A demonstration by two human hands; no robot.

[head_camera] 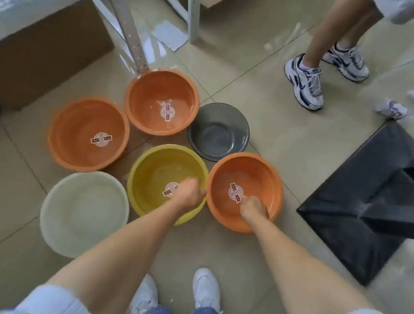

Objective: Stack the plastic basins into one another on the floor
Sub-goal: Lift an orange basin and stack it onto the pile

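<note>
The single head-worn camera looked steeply down from standing height at the tiled floor [268, 117], forearms reaching toward twelve o'clock, shoes at six.

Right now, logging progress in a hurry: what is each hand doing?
Left hand: closed on the yellow basin's right rim.
Right hand: closed on the near rim of the orange basin beside it.

Glossy beige tiled floor [268, 117], metal shelving [134, 31], cardboard boxes [47, 47].
</note>
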